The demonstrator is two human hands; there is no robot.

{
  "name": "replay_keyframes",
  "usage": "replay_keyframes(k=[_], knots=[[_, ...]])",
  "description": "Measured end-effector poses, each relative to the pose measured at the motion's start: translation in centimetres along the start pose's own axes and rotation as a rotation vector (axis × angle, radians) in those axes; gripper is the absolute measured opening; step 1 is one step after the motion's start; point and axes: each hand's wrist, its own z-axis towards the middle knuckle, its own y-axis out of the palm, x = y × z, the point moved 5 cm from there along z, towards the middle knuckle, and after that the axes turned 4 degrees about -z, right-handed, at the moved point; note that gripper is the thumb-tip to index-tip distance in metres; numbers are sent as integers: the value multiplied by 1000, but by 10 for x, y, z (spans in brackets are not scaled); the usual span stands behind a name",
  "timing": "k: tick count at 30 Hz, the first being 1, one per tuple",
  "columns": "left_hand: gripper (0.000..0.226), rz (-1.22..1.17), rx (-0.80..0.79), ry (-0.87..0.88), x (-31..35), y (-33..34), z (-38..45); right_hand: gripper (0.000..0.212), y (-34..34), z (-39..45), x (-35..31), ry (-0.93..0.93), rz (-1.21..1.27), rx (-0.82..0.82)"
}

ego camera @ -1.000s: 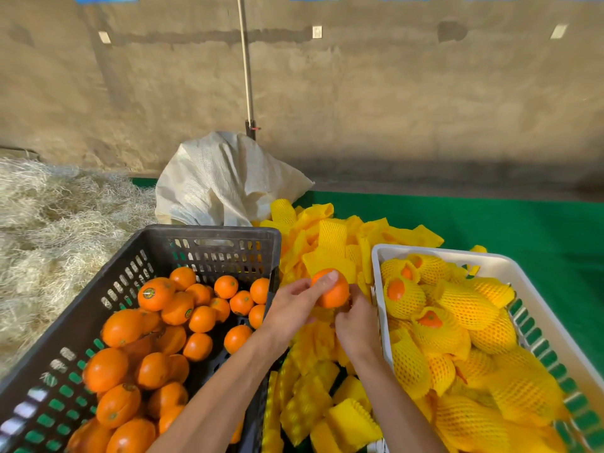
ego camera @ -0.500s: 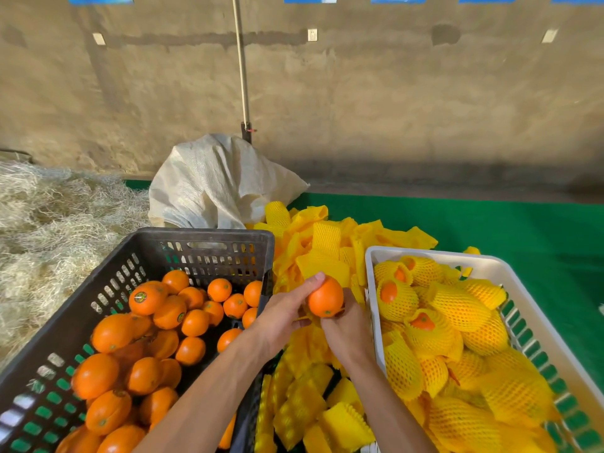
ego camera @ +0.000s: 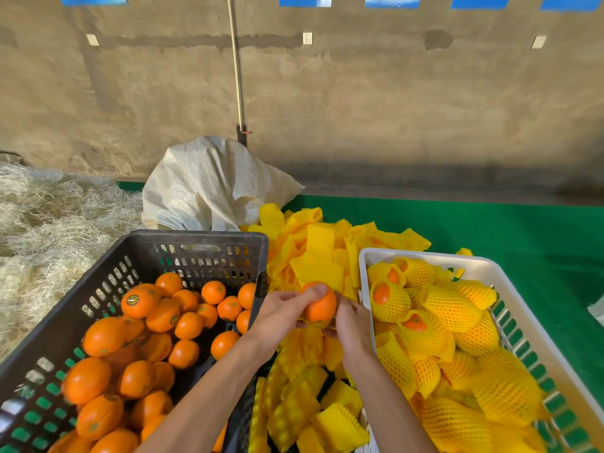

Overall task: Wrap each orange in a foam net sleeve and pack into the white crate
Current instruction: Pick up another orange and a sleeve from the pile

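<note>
My left hand [ego camera: 281,311] grips a bare orange [ego camera: 322,306] from the left, with fingertips curled over its top. My right hand [ego camera: 351,325] sits just right of the orange, fingers curled at its lower side on a yellow foam net sleeve [ego camera: 318,324] whose edge shows under the fruit. Both hands hover over the gap between two crates. The white crate [ego camera: 428,257] on the right holds several oranges wrapped in yellow net. The black crate [ego camera: 196,238] on the left holds several bare oranges.
A pile of loose yellow foam sleeves [ego camera: 322,246] fills the gap between the crates and spreads behind them. Behind the black crate slumps a white woven sack [ego camera: 212,188]. Straw [ego camera: 49,230] lies at the left; green matting [ego camera: 490,230] covers the floor at the right.
The orange stays in my left hand between the crates. My right hand has closed in under the fruit with the sleeve. The camera tilted slightly.
</note>
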Motion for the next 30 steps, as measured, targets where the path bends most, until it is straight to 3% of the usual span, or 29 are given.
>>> replay_keyframes(k=[5, 8, 12, 17, 20, 24, 30], knots=[[27, 147, -12, 104, -3, 2, 0, 29, -2, -1, -2, -106, -21, 68], [14, 140, 30, 193, 3, 1, -3, 32, -3, -9, -16, -453, -222, 78], [26, 159, 182, 340, 13, -7, -6, 19, 2, -22, -29, -805, -396, 112], [49, 233, 383, 464, 19, -14, -13, 24, 3, -47, -44, -1152, -438, 164], [47, 252, 402, 529, 24, -16, -18, 16, 9, -54, -42, -1129, -405, 110], [47, 234, 273, 467, 18, -10, -12, 27, 14, -44, -26, -835, -413, 7], [48, 69, 79, 387, 14, -1, -5, 20, 7, -30, -22, -728, -438, 132]])
